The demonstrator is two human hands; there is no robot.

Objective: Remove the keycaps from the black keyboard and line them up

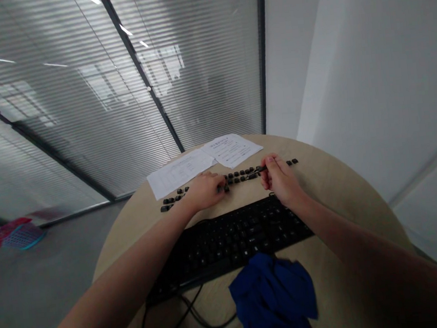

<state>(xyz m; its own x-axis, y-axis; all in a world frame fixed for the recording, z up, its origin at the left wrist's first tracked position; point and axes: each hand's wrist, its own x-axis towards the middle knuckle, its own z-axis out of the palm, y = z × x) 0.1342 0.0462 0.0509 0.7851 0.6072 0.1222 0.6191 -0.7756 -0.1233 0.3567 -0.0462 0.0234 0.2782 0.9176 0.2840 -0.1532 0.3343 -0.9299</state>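
Note:
My right hand (279, 178) is closed around a slim dark brush (258, 171), whose tip points left over the rows of loose black keycaps (242, 178). My left hand (207, 190) rests low over the same rows, its fingers curled together. A small dark keycap (221, 188) shows at its fingertips, partly hidden by them. Nearer to me lies a black keyboard (233, 240), tilted across the table beneath my forearms. Some keycaps are covered by both hands.
Two printed sheets (183, 172) lie behind the keycaps on the round wooden table (341, 193). In front are a crumpled blue cloth (273, 298) and a looped black cable (190, 311). A red and blue basket (20, 234) stands on the floor at left. Glass panels with blinds rise behind.

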